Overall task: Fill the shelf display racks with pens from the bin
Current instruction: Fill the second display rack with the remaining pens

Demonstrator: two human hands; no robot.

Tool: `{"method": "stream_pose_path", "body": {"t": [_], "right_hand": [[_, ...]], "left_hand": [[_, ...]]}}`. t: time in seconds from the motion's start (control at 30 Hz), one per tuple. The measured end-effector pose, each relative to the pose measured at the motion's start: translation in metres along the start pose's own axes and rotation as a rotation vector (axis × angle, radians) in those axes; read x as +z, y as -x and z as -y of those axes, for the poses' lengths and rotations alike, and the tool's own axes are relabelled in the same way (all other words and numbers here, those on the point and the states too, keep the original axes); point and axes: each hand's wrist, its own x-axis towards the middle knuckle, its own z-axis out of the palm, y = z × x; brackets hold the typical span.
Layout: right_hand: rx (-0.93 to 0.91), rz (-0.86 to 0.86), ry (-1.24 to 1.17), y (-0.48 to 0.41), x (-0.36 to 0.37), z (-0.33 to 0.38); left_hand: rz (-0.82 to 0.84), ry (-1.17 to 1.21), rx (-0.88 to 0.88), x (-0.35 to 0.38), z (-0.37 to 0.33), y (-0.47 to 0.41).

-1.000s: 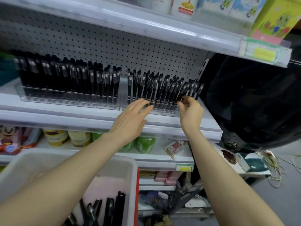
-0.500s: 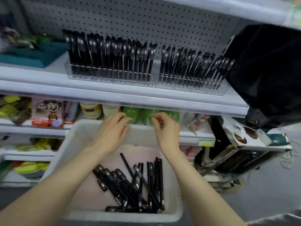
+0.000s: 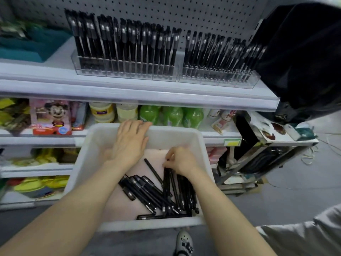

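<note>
Pinching the top end of a black pen (image 3: 166,183), the R hand (image 3: 181,160) has its fingers curled low inside the white plastic bin (image 3: 86,163). The L hand (image 3: 129,143) is flat and relaxed, gripping nothing, w/ fingertips at the bin's far rim. The loose pens (image 3: 147,193) lie criss-crossed in the bin's near-right part on a pink liner (image 3: 155,154). What the bin stands on is hidden. Above and behind it runs a white metal shelf (image 3: 46,84) w/ two clear acrylic racks side by side, L rack (image 3: 125,71) and R rack (image 3: 217,77). Both are packed w/ upright black racked pens (image 3: 125,43) leaning back toward a grey pegboard (image 3: 203,13). A teal item (image 3: 27,47) sits at the shelf's far L, too blurred to name. On the next shelf down are green bottles (image 3: 171,115), pale yellow tubs (image 3: 101,112) and a pink cartoon box (image 3: 51,117). To the R of the shelving hangs a bulky black cloth or bag (image 3: 304,61). Grey floor (image 3: 286,200) below, w/ a light shoe (image 3: 184,242) at the bottom edge.
</note>
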Motion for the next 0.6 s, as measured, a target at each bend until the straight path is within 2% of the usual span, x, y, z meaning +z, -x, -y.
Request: {"method": "stream_pose_path", "body": {"t": [0.1, 0.23, 0.4, 0.6], "right_hand": [[-0.065, -0.143, -0.239, -0.001, -0.001, 0.001], [-0.047, -0.159, -0.589, -0.003, -0.004, 0.0], [-0.038, -0.083, -0.74, -0.004, -0.013, 0.0], [-0.198, -0.117, -0.81, -0.005, -0.062, 0.0]], "left_hand": [[-0.002, 0.014, -0.013, 0.0, -0.002, 0.0], [-0.003, 0.038, -0.024, -0.001, -0.003, 0.0], [0.011, 0.019, -0.073, 0.0, -0.004, -0.004], [0.119, -0.035, -0.193, -0.015, -0.017, -0.038]]}}
